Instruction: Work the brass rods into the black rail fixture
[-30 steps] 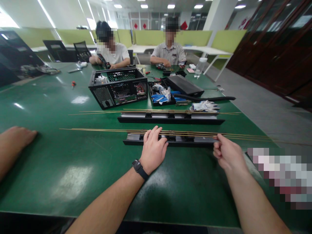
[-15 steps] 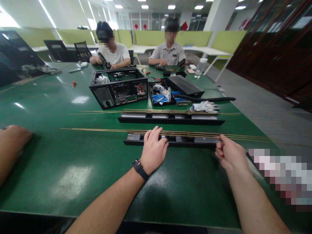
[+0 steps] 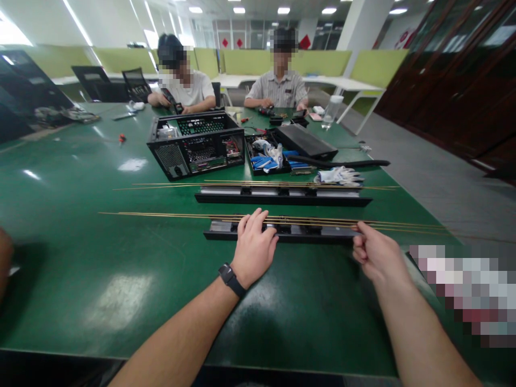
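Note:
My left hand [image 3: 255, 250], with a dark watch on the wrist, lies over the near black rail [image 3: 342, 234], fingers stretched out across its middle. Several thin brass-coloured rods [image 3: 177, 215] run lengthwise along this rail and stick out well past both ends. At the rail's right end my right hand [image 3: 379, 250] is closed, thumb and index finger pinched at one of the rods; its other fingers are curled. Behind lies a second black rail [image 3: 282, 201] with similar rods [image 3: 161, 185] along it. My fingers hide parts of the near rail.
Beyond the rails are an open computer case [image 3: 193, 145], a tray with gloves [image 3: 268, 156], another glove [image 3: 341, 176] and a black panel [image 3: 308, 142]. Two people sit across the green table [image 3: 100, 236]. Another person's arm [image 3: 4, 263] shows at the left edge. A blurred item [image 3: 471, 290] lies right.
My right hand has shifted slightly left along the rail. My left hand stays in place. The other person's hand at the left has drawn back mostly out of view.

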Demonstrator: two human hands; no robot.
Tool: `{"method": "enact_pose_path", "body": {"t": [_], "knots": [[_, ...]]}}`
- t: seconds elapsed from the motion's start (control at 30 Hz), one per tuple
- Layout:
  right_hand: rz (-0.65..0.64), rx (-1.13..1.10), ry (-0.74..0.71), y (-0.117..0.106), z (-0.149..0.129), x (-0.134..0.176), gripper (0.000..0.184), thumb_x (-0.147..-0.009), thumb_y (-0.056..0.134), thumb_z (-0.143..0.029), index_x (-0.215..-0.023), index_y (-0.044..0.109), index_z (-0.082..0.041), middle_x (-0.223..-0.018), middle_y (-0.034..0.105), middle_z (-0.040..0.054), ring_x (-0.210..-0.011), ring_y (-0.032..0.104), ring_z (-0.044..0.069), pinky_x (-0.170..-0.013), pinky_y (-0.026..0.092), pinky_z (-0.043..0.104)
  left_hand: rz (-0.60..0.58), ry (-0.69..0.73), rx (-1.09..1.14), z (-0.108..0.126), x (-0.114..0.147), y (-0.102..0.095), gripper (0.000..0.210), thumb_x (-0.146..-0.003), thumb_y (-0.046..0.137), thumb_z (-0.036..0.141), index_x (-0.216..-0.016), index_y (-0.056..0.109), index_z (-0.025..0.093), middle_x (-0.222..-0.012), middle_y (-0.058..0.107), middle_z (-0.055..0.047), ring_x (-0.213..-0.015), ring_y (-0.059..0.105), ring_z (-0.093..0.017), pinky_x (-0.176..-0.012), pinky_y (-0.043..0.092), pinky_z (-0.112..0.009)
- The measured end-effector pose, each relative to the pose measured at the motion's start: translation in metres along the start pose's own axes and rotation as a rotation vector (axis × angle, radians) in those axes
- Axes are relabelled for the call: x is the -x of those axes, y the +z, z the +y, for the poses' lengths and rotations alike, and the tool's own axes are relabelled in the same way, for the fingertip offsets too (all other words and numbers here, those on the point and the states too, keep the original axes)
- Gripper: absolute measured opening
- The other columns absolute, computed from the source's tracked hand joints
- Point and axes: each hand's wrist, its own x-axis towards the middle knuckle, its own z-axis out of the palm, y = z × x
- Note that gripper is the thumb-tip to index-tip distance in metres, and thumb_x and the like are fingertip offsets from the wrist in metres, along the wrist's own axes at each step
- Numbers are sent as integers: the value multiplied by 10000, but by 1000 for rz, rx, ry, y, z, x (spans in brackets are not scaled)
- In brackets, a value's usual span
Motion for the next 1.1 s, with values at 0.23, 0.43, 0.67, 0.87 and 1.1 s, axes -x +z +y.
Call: {"method": "enact_pose_path", "body": {"t": [0.23,0.43,0.67,0.87,1.1], "knots": [[46,-32,-10,-3,-4,-3,220,-860,724,-342,-767,612,-177,-460,490,-62,-280,318,52,-267,211,161,6,0,5,0,0,1,129,-952,619,254,-990,740,234,-1469,561,-118,-1460,433,-305,-1212,329,-561],[-52,28,7,3,-1,5,283,-822,788,-402,-784,621,-178,-465,514,-51,-271,312,52,-263,201,161,4,0,3,0,0,1,130,-952,620,256,-998,740,236,-1470,560,-117,-1463,429,-302,-1216,326,-554],[-63,25,33,5,-1,6,244,-868,721,-359,-757,615,-169,-454,525,-34,-256,304,62,-258,194,175,1,-3,0,0,-1,0,140,-957,615,259,-1004,744,234,-1471,559,-118,-1466,427,-296,-1222,319,-540],[-126,-21,27,3,0,6,195,-838,748,-327,-830,664,-151,-460,506,-51,-274,304,53,-267,202,160,3,-3,3,0,0,1,139,-958,611,256,-996,743,234,-1471,559,-121,-1469,425,-298,-1220,317,-553],[-214,31,82,3,3,6,236,-843,750,-370,-852,685,-143,-469,540,-31,-263,298,51,-257,190,159,5,-5,0,0,-1,0,131,-951,625,265,-993,745,233,-1470,561,-121,-1462,433,-300,-1218,321,-546]]}}
